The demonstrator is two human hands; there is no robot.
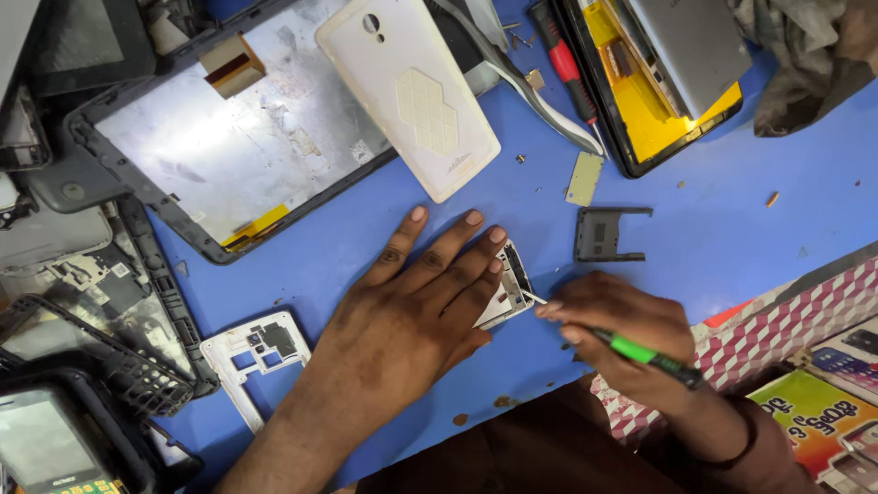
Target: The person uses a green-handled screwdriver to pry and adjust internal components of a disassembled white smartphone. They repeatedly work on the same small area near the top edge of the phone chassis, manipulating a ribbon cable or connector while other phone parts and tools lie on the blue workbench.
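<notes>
Though near, white cover (407,91) clear.

Bare blue tabletop (713,220) lies open right of the small dark bracket (604,234), reaching the checkered cloth (786,320); a narrower strip runs between the white back cover (412,91) and the left hand (412,311); the tablet shell (219,137), white frame (261,352) and stacked parts (82,366) crowd the left; the yellow-lined casing (658,101) and red screwdriver (567,69) block the far edge.

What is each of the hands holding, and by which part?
The right hand grips a green-handled screwdriver by its handle. The left hand grasps nothing; it presses flat on a white phone frame.
</notes>
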